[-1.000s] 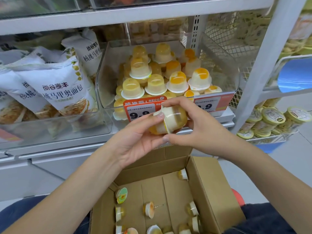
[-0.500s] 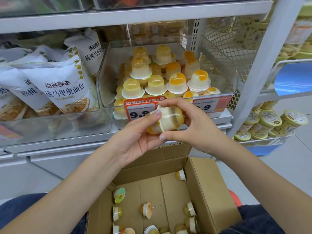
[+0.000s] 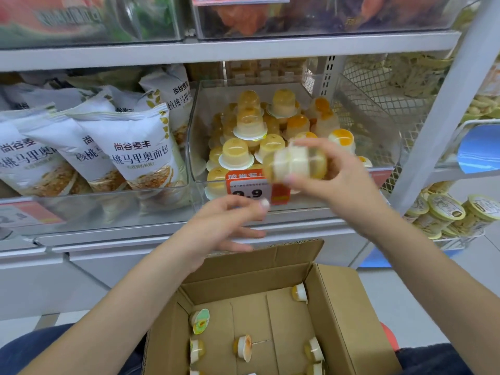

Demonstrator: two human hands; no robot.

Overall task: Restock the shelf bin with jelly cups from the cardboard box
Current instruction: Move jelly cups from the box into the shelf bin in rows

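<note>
- Bottom centre: an open cardboard box with a few loose jelly cups lying on their sides.
- Centre: the left hand, fingers relaxed and holding nothing.
- Centre right: the right hand grips blurred held cups at the shelf bin; they look light, rigid and smooth, best gripped around the sides.

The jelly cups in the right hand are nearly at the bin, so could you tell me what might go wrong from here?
1. The right hand alone holds the jelly cups, apparently two pressed together; one could slip from the grip and drop.
2. The clear bin is already heaped with stacked cups; setting more on top might topple them over the low front wall.
</note>
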